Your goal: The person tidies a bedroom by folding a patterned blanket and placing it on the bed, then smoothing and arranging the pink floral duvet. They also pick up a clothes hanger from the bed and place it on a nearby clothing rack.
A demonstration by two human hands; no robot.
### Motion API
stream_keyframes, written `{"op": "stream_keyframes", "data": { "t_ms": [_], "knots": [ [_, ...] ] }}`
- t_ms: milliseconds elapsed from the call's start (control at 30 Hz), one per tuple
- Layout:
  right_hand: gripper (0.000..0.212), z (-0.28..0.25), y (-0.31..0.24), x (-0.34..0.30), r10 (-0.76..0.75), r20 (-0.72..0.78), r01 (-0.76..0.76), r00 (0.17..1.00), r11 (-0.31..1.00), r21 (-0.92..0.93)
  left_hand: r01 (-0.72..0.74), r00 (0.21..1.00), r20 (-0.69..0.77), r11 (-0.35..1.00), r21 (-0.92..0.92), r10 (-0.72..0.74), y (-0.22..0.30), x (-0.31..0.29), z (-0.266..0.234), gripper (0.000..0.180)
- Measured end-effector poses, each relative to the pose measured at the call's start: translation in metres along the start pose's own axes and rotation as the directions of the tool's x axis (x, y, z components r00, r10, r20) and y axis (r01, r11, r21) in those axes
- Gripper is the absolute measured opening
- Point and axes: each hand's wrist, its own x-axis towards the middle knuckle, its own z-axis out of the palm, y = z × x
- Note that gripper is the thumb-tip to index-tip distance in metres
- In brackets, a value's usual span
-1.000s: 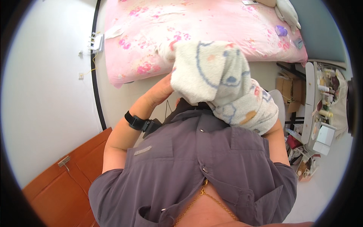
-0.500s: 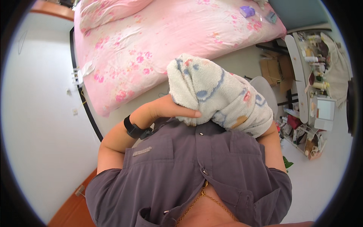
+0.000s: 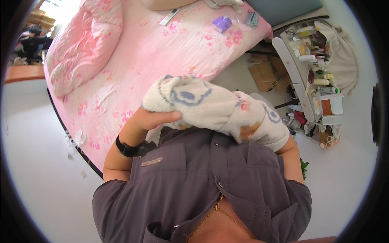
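The fluffy, matt terry-cloth towel (image 3: pixel 219 107) contrasts with the smooth printed cotton bedsheet (image 3: pixel 162 52) and glossy white floor (image 3: pixel 36 170).

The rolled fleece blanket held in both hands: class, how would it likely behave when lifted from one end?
The fleece blanket probably sags; it already bends between the left hand and the hidden right hand. Its fluffy pile suggests it is light and not slippery. It may unroll, since nothing ties it.

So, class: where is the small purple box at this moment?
In the head view, the small purple box lies on the pink floral bed near the top of the frame, right of centre, between a grey remote and a small greenish packet.
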Motion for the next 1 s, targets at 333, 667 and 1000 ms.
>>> {"op": "stream_keyframes", "data": {
  "t_ms": [333, 667, 1000],
  "knots": [
    [0.046, -0.112, -0.02, -0.008, 0.047, -0.082, -0.042, 0.995, 0.997, 0.062, 0.033, 0.995, -0.091, 0.979, -0.201, -0.052, 0.028, 0.133, -0.021, 0.068],
    [0.046, -0.263, 0.003, -0.042, 0.013, -0.083, -0.009, 0.996, 0.998, 0.056, -0.148, 0.953, -0.29, 0.969, -0.199, 0.086, 0.009, 0.255, 0.016, 0.062],
    [0.046, -0.407, 0.06, -0.119, 0.117, -0.2, -0.073, 0.973, 0.974, 0.214, -0.373, 0.839, -0.49, 0.905, -0.204, 0.236, 0.026, 0.382, 0.036, 0.054]
  ]
}}
